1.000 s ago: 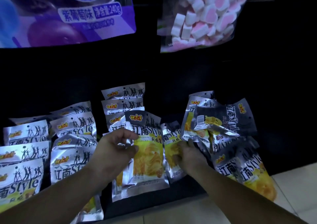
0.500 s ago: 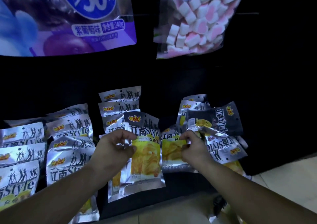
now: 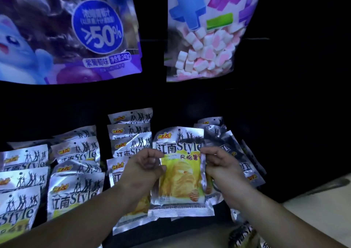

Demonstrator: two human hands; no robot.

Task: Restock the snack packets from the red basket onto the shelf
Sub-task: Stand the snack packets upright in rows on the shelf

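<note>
Pinching snack packet (image 3: 180,173), left hand (image 3: 144,166), right hand (image 3: 222,164); shelf (image 3: 190,226) holds packet rows (image 3: 74,194).

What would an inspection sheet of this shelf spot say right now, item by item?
Surface: dark shelf, mostly covered with packets.
Job's things: one snack packet held upright in front of the display; rows of packets overlapping at left; red basket not in view.
Clutter: jumbled packets lying tilted at right.
Hands: left hand and right hand each pinch a side edge of the snack packet.
Cables: nothing seen.
Surroundings: purple bag and marshmallow bag above; pale floor at lower right.
</note>
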